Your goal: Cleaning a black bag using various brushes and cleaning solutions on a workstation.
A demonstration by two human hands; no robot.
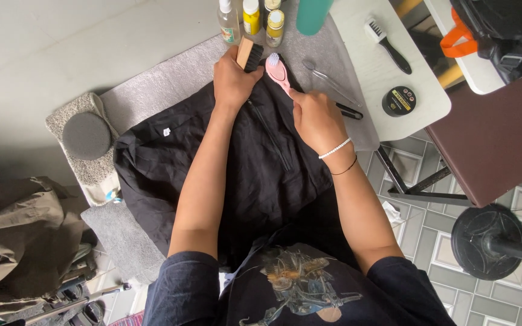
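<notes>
A black garment [212, 163] with a zipper lies spread over a grey mat [164, 78] on the white table. My left hand [232, 78] grips a wooden brush with black bristles [248, 54] at the garment's far edge. My right hand [316, 118] holds a small pink brush [279, 72] by its handle, with the white bristle head pointing away from me, next to the wooden brush. Both hands rest on the garment near the top of the zipper.
Several small bottles [250, 17] and a teal container [312, 15] stand at the back. A round grey sponge [86, 136] lies left on a towel. Tweezers [330, 81], a black-handled brush [388, 42] and a round black tin [399, 101] lie right. A brown stool [490, 139] and fan base [487, 241] stand beside the table.
</notes>
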